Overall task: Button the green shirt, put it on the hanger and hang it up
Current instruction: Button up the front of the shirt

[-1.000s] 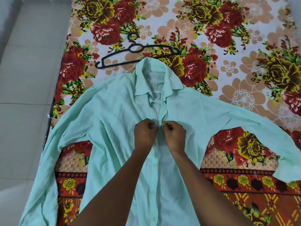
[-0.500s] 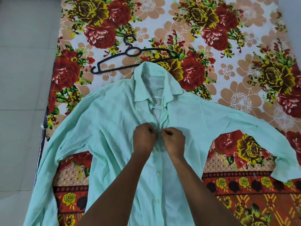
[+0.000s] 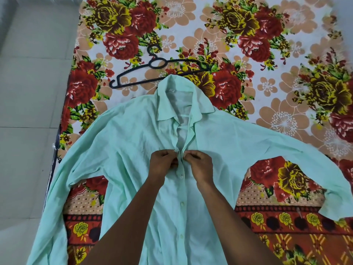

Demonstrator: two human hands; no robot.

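We've got left hand (image 3: 163,163) and right hand (image 3: 198,163) each pinching a placket edge of the green shirt (image 3: 122,150), whose open gap runs straight up toward the collar (image 3: 183,96).

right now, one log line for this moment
step: buttoning | left hand: pinches placket | right hand: pinches placket | green shirt: flat | hanger: unused

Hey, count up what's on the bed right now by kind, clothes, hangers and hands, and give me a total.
Green shirt: 1
Black hanger: 1
Hands, left hand and right hand, both pinching the shirt's front edges: 2
Total: 4
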